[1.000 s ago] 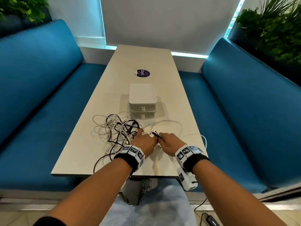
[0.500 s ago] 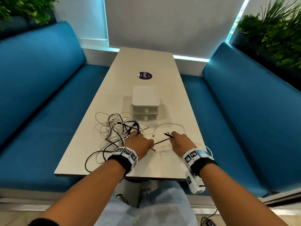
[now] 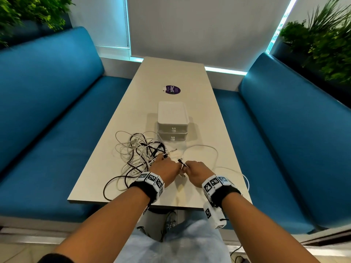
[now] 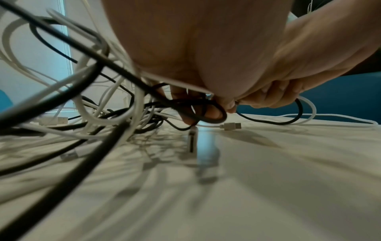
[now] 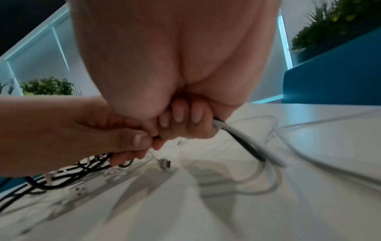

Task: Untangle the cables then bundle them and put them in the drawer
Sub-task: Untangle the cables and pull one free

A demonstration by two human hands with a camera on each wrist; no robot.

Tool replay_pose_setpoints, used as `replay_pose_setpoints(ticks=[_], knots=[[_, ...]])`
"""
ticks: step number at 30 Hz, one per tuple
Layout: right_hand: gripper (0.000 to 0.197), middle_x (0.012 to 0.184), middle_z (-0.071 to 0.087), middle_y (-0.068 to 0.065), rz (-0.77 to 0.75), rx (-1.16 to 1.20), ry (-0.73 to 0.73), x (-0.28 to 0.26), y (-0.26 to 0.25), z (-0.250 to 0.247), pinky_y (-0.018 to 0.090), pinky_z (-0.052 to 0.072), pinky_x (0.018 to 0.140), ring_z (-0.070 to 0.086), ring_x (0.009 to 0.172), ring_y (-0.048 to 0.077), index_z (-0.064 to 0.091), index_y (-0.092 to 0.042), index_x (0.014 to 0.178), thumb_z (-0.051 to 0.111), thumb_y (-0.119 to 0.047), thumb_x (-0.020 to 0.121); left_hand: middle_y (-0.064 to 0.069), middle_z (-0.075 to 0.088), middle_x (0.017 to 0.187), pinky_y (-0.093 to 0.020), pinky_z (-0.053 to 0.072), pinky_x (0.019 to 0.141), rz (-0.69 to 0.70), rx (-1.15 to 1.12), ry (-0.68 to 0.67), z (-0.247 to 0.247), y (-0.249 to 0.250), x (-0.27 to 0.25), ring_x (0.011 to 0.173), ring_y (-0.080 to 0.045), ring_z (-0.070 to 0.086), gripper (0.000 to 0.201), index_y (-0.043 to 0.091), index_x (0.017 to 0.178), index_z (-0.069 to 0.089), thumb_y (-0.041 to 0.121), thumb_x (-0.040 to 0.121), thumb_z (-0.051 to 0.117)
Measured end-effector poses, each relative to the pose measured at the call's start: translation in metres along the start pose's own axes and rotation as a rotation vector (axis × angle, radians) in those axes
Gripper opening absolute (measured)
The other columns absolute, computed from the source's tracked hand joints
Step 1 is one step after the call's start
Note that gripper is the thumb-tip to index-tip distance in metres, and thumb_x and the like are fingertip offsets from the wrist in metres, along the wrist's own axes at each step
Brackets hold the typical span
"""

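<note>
A tangle of white and black cables [image 3: 139, 151] lies on the table's near left part. My left hand [image 3: 168, 168] sits at its right edge and pinches a black cable loop [image 4: 208, 112] between thumb and fingers. My right hand [image 3: 194, 168] touches the left one, fingers [image 5: 186, 119] curled round a black cable and a white cable [image 5: 250, 141] together. A black plug end [image 3: 181, 161] sticks up between the two hands. The white two-drawer box [image 3: 172, 118] stands behind the cables with both drawers closed.
A white cable loop [image 3: 201, 149] curves right of the hands and trails toward the table edge [image 3: 247, 184]. A loose white connector [image 4: 230, 125] lies on the table. A purple sticker [image 3: 172, 89] sits beyond the box. Blue benches [image 3: 284, 139] flank the table.
Half a second ago my hands were apart with a black cable stretched between them. Now they are together again, with the right hand moved left to touch the left.
</note>
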State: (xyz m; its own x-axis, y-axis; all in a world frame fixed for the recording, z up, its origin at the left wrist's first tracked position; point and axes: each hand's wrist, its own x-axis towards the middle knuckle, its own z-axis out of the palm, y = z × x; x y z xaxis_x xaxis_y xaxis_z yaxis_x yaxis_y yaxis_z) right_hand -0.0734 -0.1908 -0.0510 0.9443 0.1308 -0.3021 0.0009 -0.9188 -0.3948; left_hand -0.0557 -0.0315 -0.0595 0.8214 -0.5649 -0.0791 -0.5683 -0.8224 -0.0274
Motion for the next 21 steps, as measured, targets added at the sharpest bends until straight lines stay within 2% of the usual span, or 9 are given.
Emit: replay_pose_setpoints(ticks=[2, 3, 6, 8, 10, 13, 16, 21], knots=[[0.02, 0.102, 0.067, 0.009, 0.01, -0.034, 0.0, 0.0, 0.007, -0.004, 0.039, 0.049, 0.081, 0.061, 0.094, 0.03, 0.054, -0.029, 0.087, 0.039, -0.027, 0.099, -0.002, 0.068, 0.096, -0.045, 0.026, 0.1, 0.007, 0.011, 0.004, 0.001, -0.001, 0.0, 0.097, -0.027, 0.058, 0.02, 0.022, 0.103, 0.059, 0.022, 0.101, 0.039], [0.019, 0.103, 0.065, 0.008, 0.029, -0.06, 0.01, -0.001, 0.011, -0.008, 0.037, 0.048, 0.079, 0.061, 0.092, 0.029, 0.053, -0.032, 0.087, 0.039, -0.027, 0.099, -0.002, 0.068, 0.094, -0.046, 0.027, 0.099, 0.008, 0.022, -0.006, 0.001, -0.004, 0.0, 0.096, -0.028, 0.058, 0.019, 0.023, 0.102, 0.058, 0.022, 0.1, 0.04], [0.02, 0.103, 0.064, 0.01, 0.153, -0.145, 0.057, -0.006, 0.036, -0.024, 0.034, 0.049, 0.074, 0.062, 0.088, 0.029, 0.058, -0.023, 0.106, 0.039, -0.023, 0.099, -0.001, 0.068, 0.094, -0.046, 0.028, 0.1, -0.032, 0.066, -0.019, 0.009, -0.018, -0.001, 0.098, -0.029, 0.059, 0.017, 0.025, 0.105, 0.06, 0.023, 0.1, 0.044], [0.022, 0.096, 0.064, 0.009, 0.258, -0.137, 0.084, -0.014, 0.053, -0.032, 0.032, 0.048, 0.067, 0.063, 0.082, 0.027, 0.058, -0.019, 0.107, 0.039, -0.025, 0.099, -0.001, 0.069, 0.096, -0.045, 0.029, 0.099, -0.052, 0.071, -0.009, 0.011, -0.023, -0.002, 0.101, -0.03, 0.057, 0.019, 0.027, 0.107, 0.061, 0.026, 0.1, 0.044], [0.024, 0.095, 0.063, 0.009, 0.283, -0.131, 0.107, -0.019, 0.058, -0.033, 0.032, 0.047, 0.065, 0.063, 0.082, 0.028, 0.058, -0.016, 0.107, 0.037, -0.027, 0.1, -0.001, 0.068, 0.095, -0.044, 0.028, 0.101, -0.034, 0.083, -0.015, 0.012, -0.019, -0.003, 0.099, -0.028, 0.057, 0.021, 0.028, 0.109, 0.063, 0.022, 0.099, 0.045], [0.025, 0.103, 0.063, 0.017, 0.245, -0.056, 0.149, -0.017, 0.047, -0.025, 0.034, 0.044, 0.068, 0.061, 0.087, 0.035, 0.05, -0.01, 0.114, 0.035, -0.025, 0.102, -0.001, 0.068, 0.089, -0.043, 0.024, 0.101, -0.008, 0.105, -0.017, 0.016, -0.01, -0.001, 0.095, -0.026, 0.059, 0.024, 0.027, 0.107, 0.064, 0.017, 0.095, 0.047], [0.024, 0.106, 0.064, 0.022, 0.122, -0.034, 0.138, -0.01, 0.029, -0.015, 0.035, 0.042, 0.07, 0.061, 0.095, 0.039, 0.048, -0.004, 0.114, 0.034, -0.019, 0.102, -0.001, 0.069, 0.087, -0.043, 0.023, 0.099, -0.006, 0.113, -0.015, 0.02, -0.007, 0.0, 0.095, -0.027, 0.059, 0.022, 0.026, 0.106, 0.064, 0.017, 0.094, 0.047], [0.022, 0.104, 0.066, 0.02, -0.061, -0.044, 0.07, -0.005, -0.006, 0.0, 0.039, 0.046, 0.076, 0.06, 0.097, 0.038, 0.052, -0.009, 0.115, 0.039, -0.018, 0.1, -0.003, 0.069, 0.092, -0.047, 0.024, 0.1, 0.008, 0.121, -0.008, 0.012, -0.004, -0.002, 0.099, -0.027, 0.06, 0.021, 0.022, 0.105, 0.063, 0.016, 0.093, 0.046]])
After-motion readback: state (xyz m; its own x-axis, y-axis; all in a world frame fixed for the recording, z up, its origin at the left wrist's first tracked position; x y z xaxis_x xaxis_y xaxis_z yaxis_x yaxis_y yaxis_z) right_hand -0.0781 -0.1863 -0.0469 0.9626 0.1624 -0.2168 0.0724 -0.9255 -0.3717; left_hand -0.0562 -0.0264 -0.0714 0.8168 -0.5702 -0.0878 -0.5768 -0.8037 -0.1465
